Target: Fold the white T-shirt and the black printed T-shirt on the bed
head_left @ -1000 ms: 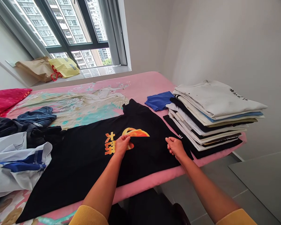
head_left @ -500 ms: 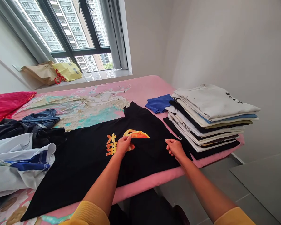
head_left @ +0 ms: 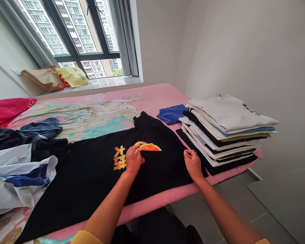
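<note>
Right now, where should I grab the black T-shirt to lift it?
Pinch the near long edge of the black T-shirt, coming from the bed's front side. It lies flat on the pink bedspread, and that edge runs closest to you, free of the other clothes.

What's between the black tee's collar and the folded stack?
In the head view, past the black tee's collar, a folded blue garment lies on the pink bedsheet, touching the stack.
</note>
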{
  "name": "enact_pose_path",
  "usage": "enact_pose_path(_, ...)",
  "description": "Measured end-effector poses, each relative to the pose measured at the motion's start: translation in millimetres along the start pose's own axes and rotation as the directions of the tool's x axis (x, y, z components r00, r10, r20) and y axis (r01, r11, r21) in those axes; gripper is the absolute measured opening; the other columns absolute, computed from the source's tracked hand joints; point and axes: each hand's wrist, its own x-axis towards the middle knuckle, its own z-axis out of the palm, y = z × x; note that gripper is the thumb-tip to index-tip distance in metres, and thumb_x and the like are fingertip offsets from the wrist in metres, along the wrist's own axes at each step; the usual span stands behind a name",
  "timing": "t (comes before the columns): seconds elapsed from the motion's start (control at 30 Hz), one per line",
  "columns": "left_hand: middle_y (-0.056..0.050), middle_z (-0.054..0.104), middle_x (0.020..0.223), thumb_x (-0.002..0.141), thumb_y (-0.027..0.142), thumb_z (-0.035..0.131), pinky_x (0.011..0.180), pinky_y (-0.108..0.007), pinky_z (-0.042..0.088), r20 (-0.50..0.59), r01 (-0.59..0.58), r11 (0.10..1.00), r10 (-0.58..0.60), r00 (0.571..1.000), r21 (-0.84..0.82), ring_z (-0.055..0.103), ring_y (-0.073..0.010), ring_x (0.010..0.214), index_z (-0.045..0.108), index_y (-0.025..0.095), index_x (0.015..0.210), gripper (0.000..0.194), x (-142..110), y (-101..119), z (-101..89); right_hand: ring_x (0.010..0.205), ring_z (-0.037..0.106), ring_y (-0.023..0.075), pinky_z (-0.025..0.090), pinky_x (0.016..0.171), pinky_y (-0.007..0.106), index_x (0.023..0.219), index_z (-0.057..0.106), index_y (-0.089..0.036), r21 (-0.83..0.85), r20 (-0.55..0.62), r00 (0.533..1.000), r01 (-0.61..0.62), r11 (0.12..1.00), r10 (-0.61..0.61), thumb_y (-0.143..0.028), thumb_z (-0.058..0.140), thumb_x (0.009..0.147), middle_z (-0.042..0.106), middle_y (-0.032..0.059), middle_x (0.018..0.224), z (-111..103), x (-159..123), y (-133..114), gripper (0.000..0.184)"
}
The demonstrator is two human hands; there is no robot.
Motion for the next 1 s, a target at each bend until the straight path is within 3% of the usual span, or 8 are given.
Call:
enact_pose_path(0.1, -0.005, 0.065, 0.111, 0.084, 0.012, 0.041, 0.102, -0.038, 0.04, 0.191, -0.408, 0.907, 0.383, 0.904, 0.108, 0.054, -0.0177, 0.112, 0.066, 0.022, 0.1, 0.031, -15, 10, 12.9, 0.075, 0.062, 0.0163, 0.05, 0.069, 0.029, 0.099, 0.058, -0.018, -0.081, 0.001, 0.958, 0.284, 0.955, -0.285, -0.041, 0.043, 0.087, 0.066, 0.0061, 0.086, 10, -20, -15, 0.03)
enact_pose_path(0.17, -0.006, 0.061, 0.121, 0.086, 0.011, 0.036, 0.106, -0.04, 0.036, 0.349, -0.539, 0.82, 0.456, 0.819, 0.193, 0.049, -0.0175, 0.121, 0.062, 0.021, 0.111, 0.037, -26, 13, 26.0, 0.1, 0.059, 0.0193, 0.044, 0.091, 0.037, 0.109, 0.057, -0.019, -0.174, 0.135, 0.878, 0.478, 0.861, -0.46, -0.036, 0.037, 0.09, 0.064, 0.0091, 0.107, 21, -31, -24, 0.033)
enact_pose_path(0.27, -0.008, 0.047, 0.138, 0.088, 0.027, 0.04, 0.112, -0.051, 0.019, 0.485, -0.512, 0.756, 0.295, 0.823, 0.409, 0.034, -0.0232, 0.133, 0.047, 0.019, 0.13, 0.044, -36, 10, 37.0, 0.13, 0.035, 0.0242, 0.016, 0.11, 0.051, 0.13, 0.047, -0.019, -0.396, 0.446, 0.763, 0.637, 0.661, -0.468, -0.037, 0.035, 0.091, 0.048, 0.0103, 0.135, 29, -36, -24, 0.044)
enact_pose_path(0.43, -0.009, 0.022, 0.151, 0.08, 0.064, 0.04, 0.111, -0.057, -0.001, 0.565, -0.428, 0.707, 0.048, 0.823, 0.563, 0.014, -0.0281, 0.14, 0.026, 0.019, 0.143, 0.079, -30, -4, 22.2, 0.139, 0.017, 0.0261, 0.003, 0.111, 0.055, 0.145, 0.024, -0.018, -0.632, 0.593, 0.769, 0.629, 0.453, -0.24, -0.054, 0.033, 0.088, 0.022, 0.0099, 0.15, 2, -38, 10, 0.068)
enact_pose_path(0.63, -0.011, 0.028, 0.149, 0.083, 0.06, 0.04, 0.111, -0.057, 0.0, 0.542, -0.376, 0.747, 0.025, 0.84, 0.549, 0.018, -0.028, 0.139, 0.032, 0.017, 0.141, 0.073, -21, 8, 14.0, 0.135, 0.029, 0.0253, 0.013, 0.11, 0.053, 0.138, 0.038, -0.018, -0.638, 0.528, 0.802, 0.592, 0.492, -0.279, -0.045, 0.031, 0.092, 0.037, 0.0092, 0.143, -29, -44, 5, 0.054)
enact_pose_path(0.7, -0.009, 0.035, 0.146, 0.089, 0.045, 0.035, 0.113, -0.052, 0.002, 0.496, -0.425, 0.73, 0.135, 0.858, 0.536, 0.023, -0.0243, 0.138, 0.039, 0.018, 0.137, 0.055, -25, 20, 22.0, 0.134, 0.03, 0.0229, 0.016, 0.11, 0.05, 0.135, 0.043, -0.018, -0.612, 0.469, 0.808, 0.589, 0.528, -0.357, -0.036, 0.026, 0.094, 0.041, 0.008, 0.141, -22, -44, -12, 0.048)
enact_pose_path(0.8, -0.008, 0.037, 0.145, 0.09, 0.035, 0.033, 0.115, -0.046, 0.005, 0.522, -0.542, 0.681, 0.268, 0.81, 0.492, 0.023, -0.0208, 0.138, 0.042, 0.017, 0.135, 0.049, -40, 32, 40.1, 0.136, 0.026, 0.0203, 0.016, 0.112, 0.046, 0.136, 0.041, -0.018, -0.562, 0.431, 0.779, 0.627, 0.539, -0.456, -0.027, 0.024, 0.093, 0.038, 0.0065, 0.144, 1, -39, -31, 0.047)
enact_pose_path(1.0, -0.012, 0.026, 0.149, 0.076, 0.064, 0.046, 0.112, -0.054, 0.002, 0.588, -0.53, 0.68, 0.177, 0.789, 0.506, 0.017, -0.0289, 0.139, 0.034, 0.018, 0.14, 0.08, -59, 18, 56.9, 0.137, 0.022, 0.0229, 0.006, 0.112, 0.053, 0.14, 0.035, -0.02, -0.568, 0.588, 0.726, 0.684, 0.457, -0.357, -0.045, 0.03, 0.092, 0.034, 0.0073, 0.146, 16, -13, -1, 0.054)
